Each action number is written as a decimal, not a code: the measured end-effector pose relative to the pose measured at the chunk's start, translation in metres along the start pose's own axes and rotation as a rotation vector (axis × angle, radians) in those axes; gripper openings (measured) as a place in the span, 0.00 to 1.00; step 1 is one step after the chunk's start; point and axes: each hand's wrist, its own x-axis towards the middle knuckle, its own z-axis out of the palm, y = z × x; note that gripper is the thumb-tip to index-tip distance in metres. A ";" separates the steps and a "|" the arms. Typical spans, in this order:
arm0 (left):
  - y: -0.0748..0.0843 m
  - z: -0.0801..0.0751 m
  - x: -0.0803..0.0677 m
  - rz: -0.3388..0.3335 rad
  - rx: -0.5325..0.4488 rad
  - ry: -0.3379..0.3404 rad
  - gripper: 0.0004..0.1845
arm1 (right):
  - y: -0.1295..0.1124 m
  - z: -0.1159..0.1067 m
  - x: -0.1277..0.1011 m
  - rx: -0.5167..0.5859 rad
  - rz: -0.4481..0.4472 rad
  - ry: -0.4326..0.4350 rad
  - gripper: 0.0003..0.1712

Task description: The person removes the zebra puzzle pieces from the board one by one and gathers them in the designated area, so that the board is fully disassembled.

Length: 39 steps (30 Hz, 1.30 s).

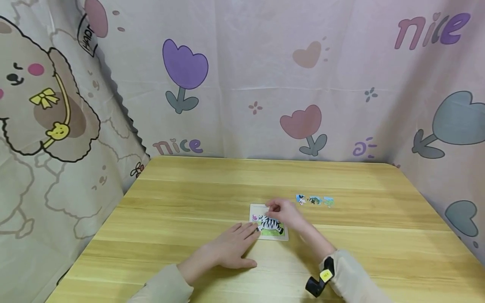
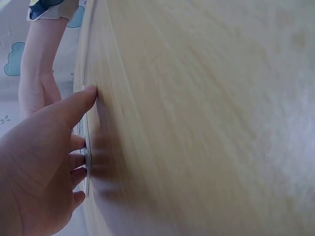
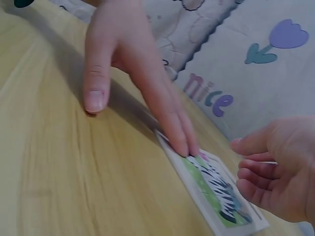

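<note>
Mid-assembly: your left hand (image 1: 227, 248), fingers flat, pins the zebra puzzle board (image 1: 270, 225). Right hand (image 1: 285, 211) hovers curled, contents unclear. Next: seat a loose piece (image 1: 314, 200).

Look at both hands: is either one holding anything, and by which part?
Nothing is gripped. The left hand presses straight fingers on the zebra puzzle board's left edge; the right hand hovers, curled, holding nothing visible.
</note>
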 end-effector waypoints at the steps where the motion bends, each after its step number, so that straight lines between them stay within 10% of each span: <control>1: 0.000 0.000 0.000 0.003 0.006 0.002 0.43 | -0.001 0.004 0.000 -0.013 -0.017 -0.016 0.16; 18: 0.003 -0.001 -0.002 0.006 0.069 -0.001 0.42 | -0.006 0.024 0.001 -0.236 -0.146 -0.131 0.10; 39: 0.001 -0.003 -0.001 -0.003 0.055 -0.002 0.42 | -0.002 0.021 0.000 -0.002 -0.058 -0.107 0.07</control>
